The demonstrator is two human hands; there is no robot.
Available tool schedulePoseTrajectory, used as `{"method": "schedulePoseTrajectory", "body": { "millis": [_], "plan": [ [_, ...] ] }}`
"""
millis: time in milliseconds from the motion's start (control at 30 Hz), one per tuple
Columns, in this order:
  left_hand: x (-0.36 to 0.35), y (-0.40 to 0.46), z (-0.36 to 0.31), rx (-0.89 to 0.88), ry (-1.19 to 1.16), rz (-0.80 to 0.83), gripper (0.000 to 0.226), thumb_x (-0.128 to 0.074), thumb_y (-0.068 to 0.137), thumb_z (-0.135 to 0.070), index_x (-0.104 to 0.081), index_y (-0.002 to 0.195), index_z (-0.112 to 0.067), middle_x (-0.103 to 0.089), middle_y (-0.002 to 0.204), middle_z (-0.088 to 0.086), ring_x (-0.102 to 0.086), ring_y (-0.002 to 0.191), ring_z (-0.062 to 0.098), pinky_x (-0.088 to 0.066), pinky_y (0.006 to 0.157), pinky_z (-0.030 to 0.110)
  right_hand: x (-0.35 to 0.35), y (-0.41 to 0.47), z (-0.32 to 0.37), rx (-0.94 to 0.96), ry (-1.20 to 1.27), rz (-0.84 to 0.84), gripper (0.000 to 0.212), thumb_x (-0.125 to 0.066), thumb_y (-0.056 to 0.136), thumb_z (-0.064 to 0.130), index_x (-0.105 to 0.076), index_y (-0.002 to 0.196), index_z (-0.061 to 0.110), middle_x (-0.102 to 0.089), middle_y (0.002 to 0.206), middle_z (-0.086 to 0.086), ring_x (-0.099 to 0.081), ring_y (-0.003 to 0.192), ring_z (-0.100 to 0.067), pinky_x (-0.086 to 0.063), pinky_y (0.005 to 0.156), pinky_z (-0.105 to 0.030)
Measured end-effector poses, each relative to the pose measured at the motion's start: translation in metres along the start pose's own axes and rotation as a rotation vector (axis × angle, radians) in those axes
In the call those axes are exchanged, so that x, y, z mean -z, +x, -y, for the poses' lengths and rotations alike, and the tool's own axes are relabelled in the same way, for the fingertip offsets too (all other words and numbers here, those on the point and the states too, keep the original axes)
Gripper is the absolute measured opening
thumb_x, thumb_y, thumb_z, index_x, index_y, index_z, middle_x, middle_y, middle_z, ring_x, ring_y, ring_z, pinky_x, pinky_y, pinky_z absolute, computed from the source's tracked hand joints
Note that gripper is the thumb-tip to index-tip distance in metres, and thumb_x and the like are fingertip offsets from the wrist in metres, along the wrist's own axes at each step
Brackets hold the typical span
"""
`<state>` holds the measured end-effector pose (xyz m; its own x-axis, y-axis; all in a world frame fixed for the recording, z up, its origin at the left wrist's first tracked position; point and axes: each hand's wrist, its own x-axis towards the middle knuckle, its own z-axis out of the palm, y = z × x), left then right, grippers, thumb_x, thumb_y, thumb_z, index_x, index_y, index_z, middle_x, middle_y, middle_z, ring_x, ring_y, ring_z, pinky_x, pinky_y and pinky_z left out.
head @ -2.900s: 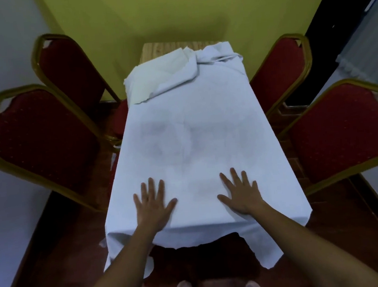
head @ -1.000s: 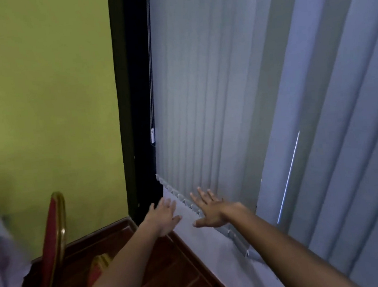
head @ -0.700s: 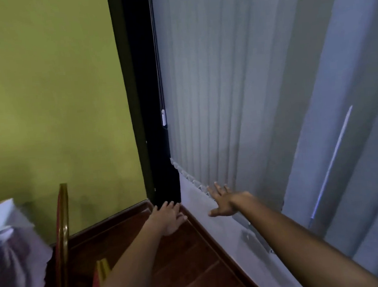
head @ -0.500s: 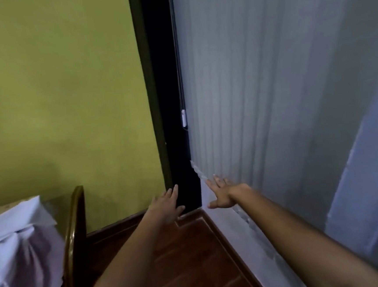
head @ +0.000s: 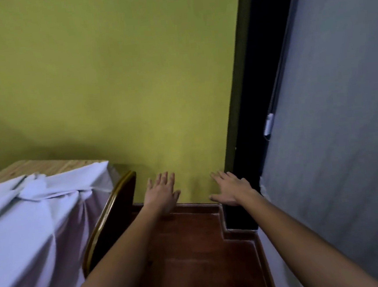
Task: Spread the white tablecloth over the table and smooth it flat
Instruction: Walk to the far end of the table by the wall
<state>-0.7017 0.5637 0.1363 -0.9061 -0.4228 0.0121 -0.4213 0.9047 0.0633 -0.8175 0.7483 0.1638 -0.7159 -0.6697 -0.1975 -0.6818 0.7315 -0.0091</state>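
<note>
The white tablecloth (head: pixel 26 226) covers most of the table at the lower left, with a bunched, folded-back ridge near its far end. A strip of bare wooden table top (head: pixel 48 166) shows beyond that ridge. My left hand (head: pixel 161 192) is stretched out in the air to the right of the table, fingers spread, holding nothing. My right hand (head: pixel 229 190) is held out the same way further right, near the dark corner post. Neither hand touches the cloth.
A red chair with a gold frame (head: pixel 112 218) stands between the table's right side and my left arm. A yellow-green wall (head: pixel 121 80) lies ahead, a black post (head: pixel 247 115) and grey vertical blinds (head: pixel 342 130) to the right. Red-brown floor (head: pixel 193 257) runs below.
I have left the near end of the table, where both palms lay flat on the cloth. My view swings left from the blinds, and the table's far end comes into sight.
</note>
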Motion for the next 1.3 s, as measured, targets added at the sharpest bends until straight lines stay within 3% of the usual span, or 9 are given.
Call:
{"method": "schedulePoseTrajectory", "body": {
  "millis": [233,467,633,967,1300],
  "plan": [
    [0.002,0.121,0.089,0.228,-0.016,0.014,0.065,-0.028,0.100,-0.047,-0.009,0.154,-0.015,-0.005,0.163,0.009,-0.003,0.151,0.027,-0.005,0.120,0.050,0.036,0.162,0.043,0.174,-0.084,-0.006,0.085,-0.044,0.089,0.063,0.000,0.153,0.029,0.001,0.164,-0.003,-0.009,0.149,-0.028,-0.024,0.116,-0.052],
    [0.018,0.218,0.130,0.291,0.021,0.004,0.065,-0.027,0.100,-0.047,-0.009,0.154,-0.016,-0.006,0.163,0.010,-0.005,0.151,0.028,-0.006,0.120,0.050,0.090,0.291,0.092,0.354,-0.097,-0.129,0.078,-0.043,0.093,0.056,-0.003,0.154,0.026,0.001,0.164,-0.002,-0.010,0.149,-0.026,-0.028,0.114,-0.053],
    [0.002,0.261,0.165,0.414,0.012,0.057,0.064,-0.029,0.100,-0.048,-0.013,0.154,-0.018,-0.010,0.163,0.008,-0.008,0.151,0.027,-0.007,0.120,0.049,0.079,0.372,0.104,0.451,-0.114,-0.058,0.079,-0.043,0.093,0.056,-0.003,0.154,0.026,0.004,0.163,-0.001,-0.007,0.150,-0.026,-0.025,0.115,-0.053],
    [-0.022,0.330,0.217,0.777,-0.076,0.040,0.058,-0.030,0.100,-0.044,-0.022,0.151,-0.016,-0.021,0.160,0.006,-0.014,0.149,0.024,-0.012,0.119,0.051,0.108,0.540,0.132,0.738,-0.147,-0.085,0.076,-0.042,0.094,0.055,-0.007,0.154,0.024,0.001,0.164,-0.002,-0.008,0.150,-0.025,-0.026,0.113,-0.053],
    [-0.040,0.302,0.245,1.131,-0.130,0.114,0.053,-0.030,0.100,-0.043,-0.031,0.146,-0.017,-0.035,0.154,0.003,-0.028,0.142,0.026,-0.015,0.116,0.053,0.085,0.586,0.212,1.095,-0.250,0.032,0.075,-0.040,0.095,0.052,-0.004,0.154,0.023,0.002,0.164,-0.003,-0.008,0.150,-0.025,-0.024,0.115,-0.049]
  ]
}}
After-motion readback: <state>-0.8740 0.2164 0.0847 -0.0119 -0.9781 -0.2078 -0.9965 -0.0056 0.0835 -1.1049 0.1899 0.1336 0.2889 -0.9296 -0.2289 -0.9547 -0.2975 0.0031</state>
